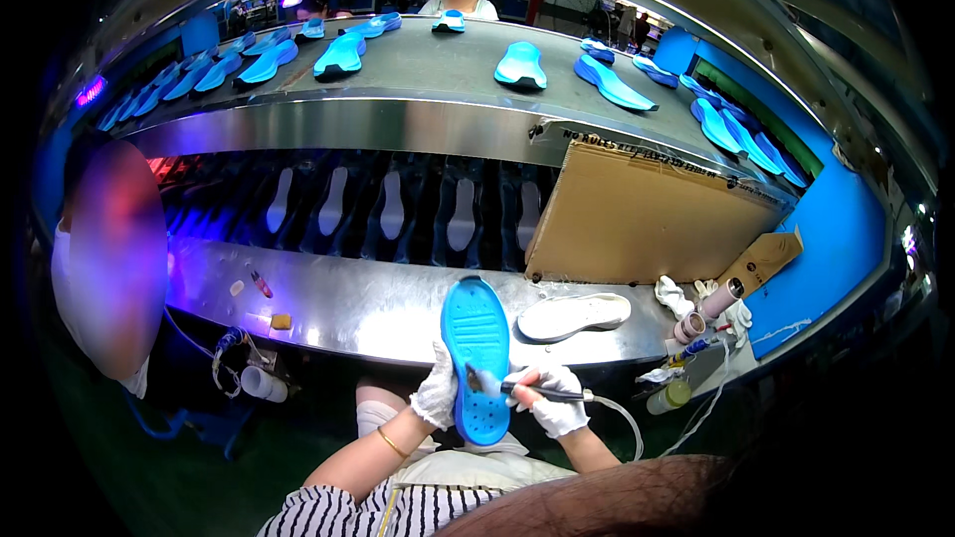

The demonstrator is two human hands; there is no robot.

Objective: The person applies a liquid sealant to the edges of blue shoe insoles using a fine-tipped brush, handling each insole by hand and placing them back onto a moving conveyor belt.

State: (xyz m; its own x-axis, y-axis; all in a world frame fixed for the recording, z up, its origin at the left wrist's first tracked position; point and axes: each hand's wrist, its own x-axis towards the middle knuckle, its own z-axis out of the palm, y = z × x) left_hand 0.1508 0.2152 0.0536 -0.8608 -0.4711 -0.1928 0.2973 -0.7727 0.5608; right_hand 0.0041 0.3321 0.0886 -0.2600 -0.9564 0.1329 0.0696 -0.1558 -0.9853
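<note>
A blue shoe sole [476, 323] stands lengthwise in front of me, its inner side with grooves and small holes facing up. My left hand [434, 394], in a white glove, grips its left edge. In my gloved right hand [561, 412] is a brush [484, 380] with a black handle and a clear hose leading off its end. The bristles touch the lower middle of the sole, or hover just over it. Beside the sole, a white shoe upper [574, 316] lies on the metal bench [393, 303].
Several blue soles [520, 65] sit on the conveyor belt [418, 55] above. Below it runs a rack of dark holders [393, 204] with pale foot-shaped pieces. A cardboard sheet [637, 224] leans at right, near pinkish rolls [720, 298]. Another person [109, 268] is at left.
</note>
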